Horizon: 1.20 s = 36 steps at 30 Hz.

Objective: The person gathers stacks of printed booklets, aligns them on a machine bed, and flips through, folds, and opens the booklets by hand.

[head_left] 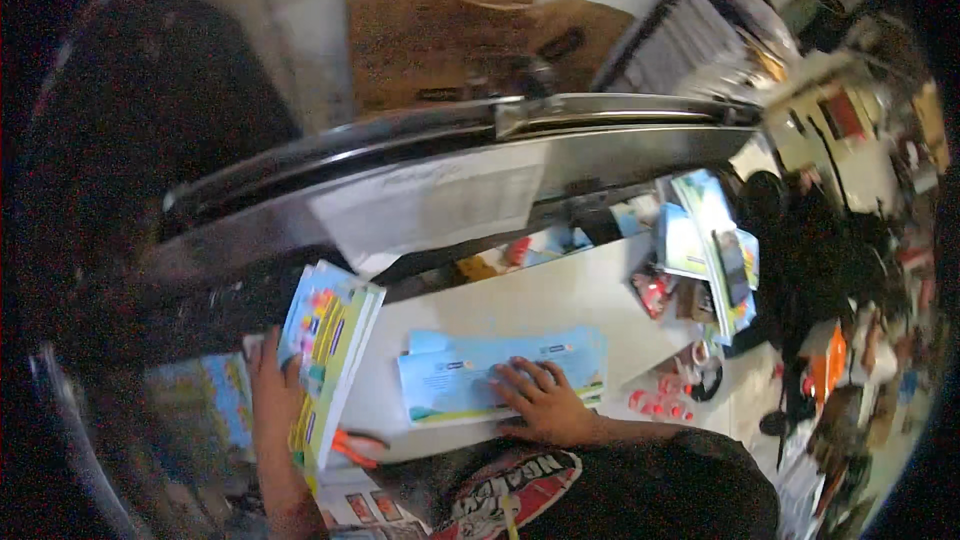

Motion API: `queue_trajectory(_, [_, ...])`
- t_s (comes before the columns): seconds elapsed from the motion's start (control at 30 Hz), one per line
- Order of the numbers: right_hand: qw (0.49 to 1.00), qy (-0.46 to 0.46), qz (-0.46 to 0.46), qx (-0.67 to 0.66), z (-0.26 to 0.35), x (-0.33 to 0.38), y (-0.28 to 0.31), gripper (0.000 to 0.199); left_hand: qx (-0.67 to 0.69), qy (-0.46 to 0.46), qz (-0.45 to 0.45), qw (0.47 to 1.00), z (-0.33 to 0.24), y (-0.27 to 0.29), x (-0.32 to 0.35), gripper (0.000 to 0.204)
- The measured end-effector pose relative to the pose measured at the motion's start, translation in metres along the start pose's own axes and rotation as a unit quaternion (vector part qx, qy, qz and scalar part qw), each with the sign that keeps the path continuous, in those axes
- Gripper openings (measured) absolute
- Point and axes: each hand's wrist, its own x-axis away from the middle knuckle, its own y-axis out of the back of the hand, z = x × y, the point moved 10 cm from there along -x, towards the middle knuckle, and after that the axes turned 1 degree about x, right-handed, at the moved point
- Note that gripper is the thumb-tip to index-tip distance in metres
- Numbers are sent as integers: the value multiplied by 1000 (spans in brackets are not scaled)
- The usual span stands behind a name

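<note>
My left hand grips the left edge of a thick stack of colourful printed booklets, its thumb near the top cover. This stack sits slanted at the left of the white table. My right hand lies flat with fingers spread on light blue printed sheets in the middle of the table. The sheets lie one over another, slightly out of line. A tool with orange handles rests between the two piles, close to my body; its other end is hidden.
Across the table runs a metal rail above a panel bearing a white paper. More booklets are heaped at the right, a dark flat object on them. Nearer are small clear red-topped items. Brown cardboard lies beyond the rail.
</note>
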Motion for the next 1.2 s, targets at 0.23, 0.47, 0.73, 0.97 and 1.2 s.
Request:
queue_trajectory(0.23, [991,5,27,129,61,88,-37,89,-96,-69,-163,979,15,33,119,55])
queue_trajectory(0.47, [997,64,47,-21,66,143,-31,69,132,-154,-304,931,-94,34,313,60])
queue_trajectory(0.73, [989,104,84,70,48,106,62,32,-48,-326,-85,940,-255,-127,407,62])
queue_trajectory(0.97, [995,84,60,15,-2,81,74,40,-70,-320,-33,944,-267,-158,408,64])
queue_trajectory(1.2, [989,112,91,12,-2,69,70,44,14,-252,-61,966,-270,-101,420,65])
